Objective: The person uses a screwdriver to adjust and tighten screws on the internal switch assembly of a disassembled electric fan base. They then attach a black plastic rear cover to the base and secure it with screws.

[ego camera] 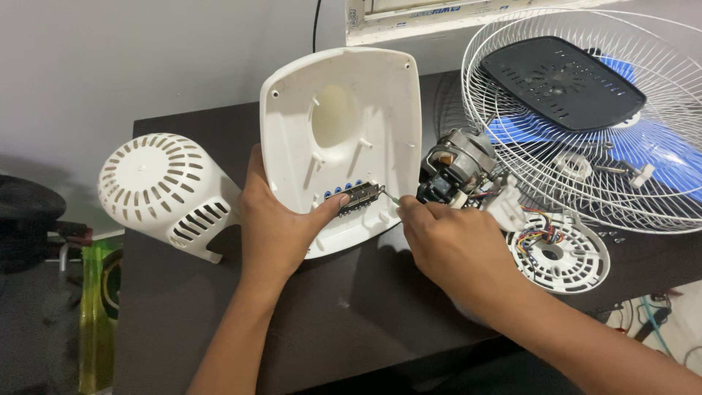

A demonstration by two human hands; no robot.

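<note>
Two bare forearms rise from the bottom edge of the frame onto a dark brown tabletop that fills most of the view, set against a pale grey wall in the upper left. At upper right, a white wire fan guard lies flat, the largest thing on the table, with blue blades showing through it and a black slotted plate resting on top. At frame centre stands a white plastic fan base shell, propped upright with its hollow inside toward the camera. A white vented motor cover lies on its side at left. An exposed fan motor sits right of the shell, with a round white slotted disc and coloured wires below it (lower right of centre). The left hand grips the shell's lower left edge, thumb pressed beside the small metal switch block inside the shell. The right hand has its fingers closed together, pinching a thin screwdriver whose tip meets that switch block.
</note>
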